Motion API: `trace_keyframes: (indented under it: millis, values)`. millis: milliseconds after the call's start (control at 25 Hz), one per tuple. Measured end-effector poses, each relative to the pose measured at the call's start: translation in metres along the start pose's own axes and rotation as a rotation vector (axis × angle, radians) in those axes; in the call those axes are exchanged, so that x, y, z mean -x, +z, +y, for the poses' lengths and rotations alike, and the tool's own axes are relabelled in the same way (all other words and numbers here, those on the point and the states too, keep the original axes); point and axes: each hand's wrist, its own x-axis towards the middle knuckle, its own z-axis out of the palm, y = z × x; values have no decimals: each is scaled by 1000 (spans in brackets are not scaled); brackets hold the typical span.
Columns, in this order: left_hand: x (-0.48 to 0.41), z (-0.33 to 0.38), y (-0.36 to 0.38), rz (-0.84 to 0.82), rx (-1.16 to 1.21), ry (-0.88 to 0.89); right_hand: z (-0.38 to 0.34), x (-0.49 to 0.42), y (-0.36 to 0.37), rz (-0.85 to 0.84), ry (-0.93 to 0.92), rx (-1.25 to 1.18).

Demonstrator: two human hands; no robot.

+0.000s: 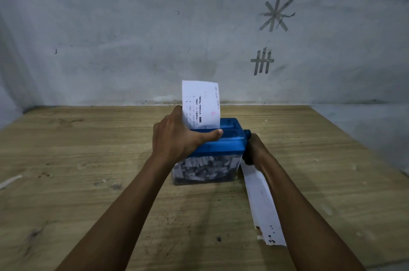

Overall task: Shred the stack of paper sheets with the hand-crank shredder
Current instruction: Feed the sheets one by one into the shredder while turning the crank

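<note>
Left hand (174, 137) clamps the blue shredder (223, 145) from above, 1 printed sheet (200, 104) upright in its slot at 12 o'clock. Right hand (254, 149) grips the crank (247, 133) at 3 o'clock (shreds (199, 168) fill the bin (230, 178)). More paper (263, 204) lies at 5 o'clock.

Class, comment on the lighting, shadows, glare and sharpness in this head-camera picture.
Head view: dim, even light, no glare; a soft shadow on the table in front of the shredder; the wall darkens toward its corners; print on the sheet is blurred.
</note>
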Motion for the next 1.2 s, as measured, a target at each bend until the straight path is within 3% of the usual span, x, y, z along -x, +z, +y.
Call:
trace_keyframes:
  millis: [160, 280, 440, 560, 720, 960, 1200]
  values:
    - [-2, -3, -3, -15, -24, -9, 20, 49, -17, 15, -170, 280]
    - [-5, -2, -4, -65, -43, -15, 7, 69, -26, 242, -370, 538]
    - [-4, 2, -6, -102, -146, 35, -24, 86, -22, 528, -423, 528]
    - [-3, 1, -9, -138, -38, 53, -51, 77, -18, 621, -479, 480]
    - [-3, 3, -14, -153, 122, 98, -87, 40, -13, 385, -529, 319]
    - [0, -1, -16, -193, 227, 101, -79, -23, 0, 131, -305, 328]
    - [-1, -4, -15, -121, 241, 71, -48, -44, 11, 61, -194, 41]
